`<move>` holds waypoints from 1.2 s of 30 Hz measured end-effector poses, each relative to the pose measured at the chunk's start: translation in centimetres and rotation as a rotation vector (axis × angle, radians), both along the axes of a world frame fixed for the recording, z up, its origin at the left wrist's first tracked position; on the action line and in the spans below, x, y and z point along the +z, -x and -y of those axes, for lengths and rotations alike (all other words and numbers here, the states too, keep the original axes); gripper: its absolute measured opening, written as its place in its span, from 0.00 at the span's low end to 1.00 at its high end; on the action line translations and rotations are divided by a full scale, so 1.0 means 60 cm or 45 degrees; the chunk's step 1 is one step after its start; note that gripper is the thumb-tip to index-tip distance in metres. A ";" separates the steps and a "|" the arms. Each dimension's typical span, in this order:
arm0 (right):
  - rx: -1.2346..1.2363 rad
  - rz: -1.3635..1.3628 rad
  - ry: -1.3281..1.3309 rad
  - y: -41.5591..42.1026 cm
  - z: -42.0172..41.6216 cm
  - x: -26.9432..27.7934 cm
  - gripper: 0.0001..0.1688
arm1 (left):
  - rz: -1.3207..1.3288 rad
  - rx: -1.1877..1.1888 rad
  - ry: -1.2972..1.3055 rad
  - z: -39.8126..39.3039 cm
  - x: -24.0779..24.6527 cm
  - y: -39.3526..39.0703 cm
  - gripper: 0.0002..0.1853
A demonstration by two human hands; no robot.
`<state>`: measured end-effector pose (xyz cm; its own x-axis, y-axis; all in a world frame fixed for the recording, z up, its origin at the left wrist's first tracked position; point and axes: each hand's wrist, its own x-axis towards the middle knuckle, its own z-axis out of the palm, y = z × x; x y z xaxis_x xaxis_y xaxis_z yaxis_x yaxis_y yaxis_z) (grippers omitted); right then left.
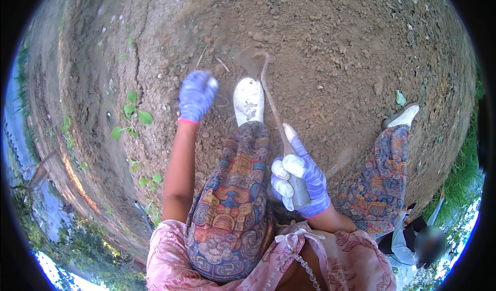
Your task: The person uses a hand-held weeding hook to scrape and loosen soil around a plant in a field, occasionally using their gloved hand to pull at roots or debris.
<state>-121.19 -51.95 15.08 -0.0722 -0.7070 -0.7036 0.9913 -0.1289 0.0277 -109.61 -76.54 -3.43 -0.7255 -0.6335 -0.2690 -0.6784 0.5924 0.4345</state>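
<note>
My right hand (298,178), in a blue knit glove with white-coated fingertips, grips the handle (300,192) of a short hand hoe. The hoe's bent metal neck (271,97) runs forward past a white shoe (248,101). Its blade (248,60) is at the loose soil just ahead of the shoe's toe and looks slightly blurred. To the left of that shoe is my left hand (197,95), in a matching glove, low over the soil with its fingers curled. Motion blur hides whether anything is in it. Thin dry twigs (223,64) lie just beyond it.
Green leafy seedlings (133,112) grow in a row on the left, near a long soil crack (137,58). My other shoe (403,116) stands far right, beside a loose leaf (400,98). Another person (403,236) is at the lower right, near grass (461,174).
</note>
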 end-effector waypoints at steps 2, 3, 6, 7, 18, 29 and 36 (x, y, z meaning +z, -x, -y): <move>-0.006 0.008 0.001 -0.003 0.005 0.004 0.40 | 0.059 0.209 0.251 0.040 -0.017 0.015 0.19; -0.006 0.014 0.003 -0.005 0.006 0.003 0.39 | 0.144 0.218 0.384 0.050 -0.028 0.021 0.18; -0.011 0.028 0.006 -0.008 0.009 0.000 0.39 | 0.234 0.202 0.257 0.050 -0.040 0.014 0.18; -0.017 0.028 0.003 -0.006 0.008 0.000 0.39 | 0.245 0.233 0.156 0.044 -0.041 0.014 0.18; 0.021 -0.052 0.014 -0.012 0.007 -0.004 0.40 | -0.114 0.191 0.106 -0.036 -0.003 -0.029 0.15; 0.132 -0.157 -0.097 -0.008 0.044 0.016 0.39 | 0.467 -0.319 -0.008 -0.068 0.005 0.087 0.13; 0.100 -0.079 -0.075 -0.015 0.045 -0.018 0.39 | 0.483 -0.300 0.138 -0.037 0.003 0.101 0.13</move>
